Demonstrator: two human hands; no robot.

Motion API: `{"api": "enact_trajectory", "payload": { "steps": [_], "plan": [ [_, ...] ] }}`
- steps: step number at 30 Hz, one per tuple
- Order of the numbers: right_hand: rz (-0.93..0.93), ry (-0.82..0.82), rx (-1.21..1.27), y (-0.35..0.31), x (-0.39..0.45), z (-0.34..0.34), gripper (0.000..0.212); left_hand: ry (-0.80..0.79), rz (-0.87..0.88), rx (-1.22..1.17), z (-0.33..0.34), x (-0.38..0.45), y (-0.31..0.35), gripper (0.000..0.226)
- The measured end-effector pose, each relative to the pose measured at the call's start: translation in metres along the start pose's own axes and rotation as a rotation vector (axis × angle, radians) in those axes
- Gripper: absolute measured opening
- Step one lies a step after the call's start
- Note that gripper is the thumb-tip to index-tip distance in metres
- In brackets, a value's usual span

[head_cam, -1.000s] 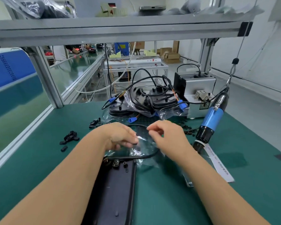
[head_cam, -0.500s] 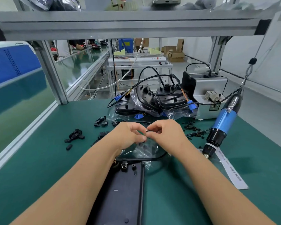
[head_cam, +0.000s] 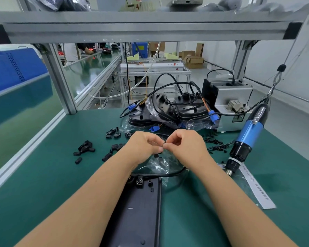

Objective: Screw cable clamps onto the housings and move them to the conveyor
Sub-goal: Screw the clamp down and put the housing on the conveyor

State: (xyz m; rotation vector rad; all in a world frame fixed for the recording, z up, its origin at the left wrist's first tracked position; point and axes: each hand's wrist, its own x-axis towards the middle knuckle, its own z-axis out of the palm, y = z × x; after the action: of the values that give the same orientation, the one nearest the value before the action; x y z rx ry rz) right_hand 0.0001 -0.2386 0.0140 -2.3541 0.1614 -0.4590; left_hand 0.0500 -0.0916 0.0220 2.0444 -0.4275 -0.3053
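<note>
Since a second ago the two hands have been drawn together at frame centre and lifted slightly, and the view has been shifted so the bench sits lower. A small black piece (head_cam: 164,143), probably a cable clamp or tie, is pinched between the curled fingertips of the left hand (head_cam: 144,146) and right hand (head_cam: 185,145), both equally near. The housing (head_cam: 141,211) lies directly below toward the bottom edge, its long axis running up-down; the screwdriver (head_cam: 246,134) hangs at right, nearer the right hand.
</note>
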Motion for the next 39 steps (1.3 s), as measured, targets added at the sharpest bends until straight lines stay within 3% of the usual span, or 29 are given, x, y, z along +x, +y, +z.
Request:
{"api": "enact_trajectory", "payload": {
  "steps": [6, 24, 27, 29, 32, 35, 39],
  "plan": [
    [0.013, -0.116, 0.067, -0.001, 0.003, -0.011, 0.009, -0.005, 0.017, 0.030, 0.001, -0.001, 0.001, 0.024],
    [-0.103, -0.057, -0.011, -0.003, -0.010, -0.011, 0.013, -0.027, 0.007, -0.007, -0.001, -0.004, 0.002, 0.020],
    [-0.072, -0.005, 0.126, -0.011, -0.018, -0.015, 0.013, -0.053, -0.018, -0.005, -0.008, -0.007, 0.000, 0.016],
    [-0.011, -0.039, 0.309, -0.022, -0.028, -0.020, 0.013, -0.061, -0.050, 0.042, -0.019, -0.012, -0.005, 0.025],
    [0.063, -0.258, 0.461, -0.047, -0.048, -0.022, 0.015, 0.044, -0.022, 0.136, -0.043, -0.024, -0.019, 0.035],
    [-0.024, -0.482, 0.297, -0.074, -0.073, -0.008, 0.016, 0.278, -0.006, 0.025, -0.065, -0.043, -0.042, 0.023],
    [-0.159, -0.490, 0.007, -0.097, -0.098, 0.024, 0.014, 0.453, -0.027, -0.213, -0.077, -0.066, -0.073, 0.019]
  ]
}}
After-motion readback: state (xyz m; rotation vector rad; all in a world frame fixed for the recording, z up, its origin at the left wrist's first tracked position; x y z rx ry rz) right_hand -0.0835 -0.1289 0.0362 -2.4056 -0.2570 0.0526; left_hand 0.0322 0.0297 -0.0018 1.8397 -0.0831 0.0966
